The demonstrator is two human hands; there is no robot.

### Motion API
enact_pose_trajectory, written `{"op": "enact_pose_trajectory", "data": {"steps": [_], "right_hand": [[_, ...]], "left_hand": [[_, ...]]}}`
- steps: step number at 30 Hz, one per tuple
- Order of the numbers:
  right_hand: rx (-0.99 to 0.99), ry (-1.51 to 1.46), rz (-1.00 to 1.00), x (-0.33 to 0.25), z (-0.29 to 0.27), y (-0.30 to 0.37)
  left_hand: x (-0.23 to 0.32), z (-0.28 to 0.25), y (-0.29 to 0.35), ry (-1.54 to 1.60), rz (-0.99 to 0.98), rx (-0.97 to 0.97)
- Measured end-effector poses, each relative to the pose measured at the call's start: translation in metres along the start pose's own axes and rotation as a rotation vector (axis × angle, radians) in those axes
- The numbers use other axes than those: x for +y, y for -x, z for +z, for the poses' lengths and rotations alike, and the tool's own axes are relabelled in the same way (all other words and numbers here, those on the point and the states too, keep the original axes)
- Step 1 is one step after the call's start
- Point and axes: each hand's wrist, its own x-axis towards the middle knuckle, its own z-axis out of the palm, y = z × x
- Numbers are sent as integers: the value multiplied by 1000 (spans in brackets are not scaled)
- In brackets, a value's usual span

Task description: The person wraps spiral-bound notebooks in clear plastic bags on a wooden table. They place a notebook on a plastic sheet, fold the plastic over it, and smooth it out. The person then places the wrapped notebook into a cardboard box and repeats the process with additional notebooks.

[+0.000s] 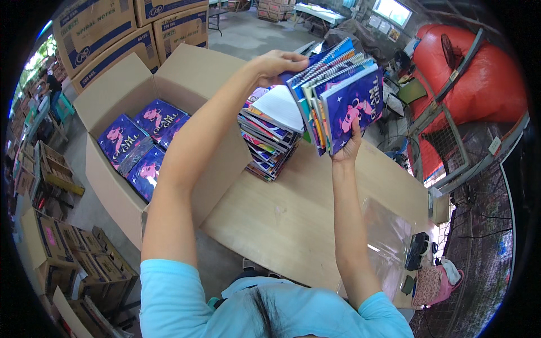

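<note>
A fanned bunch of spiral notebooks [352, 110] is raised above the far side of the table, its front cover purple with a pink cartoon figure. From below, my right hand [346, 147] grips the bunch, thumb on the front cover. My left hand [277, 65] is closed on the upper left edge of the rear notebooks; part of its grip is hidden. Just under the bunch stands a tall stack of notebooks [267, 149] with varied edges. Left of it, an open cardboard box [217, 174] holds several plastic-wrapped packs of purple notebooks [119, 141].
Closed cartons [180, 35] are piled behind the open box. Clear plastic bags [389, 234], a black object [417, 251] and a pink bag [442, 284] are at the right end of the wooden table [270, 225]. A large red sack [468, 73] bulges beyond a metal frame.
</note>
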Motion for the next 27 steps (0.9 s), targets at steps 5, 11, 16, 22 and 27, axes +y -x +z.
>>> {"op": "enact_pose_trajectory", "data": {"steps": [5,11,16,22,27], "right_hand": [[-32,-57,-21,-8,-20,12],[-59,-126,65,-59,-31,103],[62,706,50,-119,-17,231],[416,722,311,-224,-37,371],[764,1023,-126,-288,-22,423]], "left_hand": [[-38,-50,20,-1034,-10,388],[-23,72,63,-1426,860,393],[-30,224,90,-1294,1598,-538],[-129,316,121,-785,760,-678],[-273,432,125,-182,101,-97]]}}
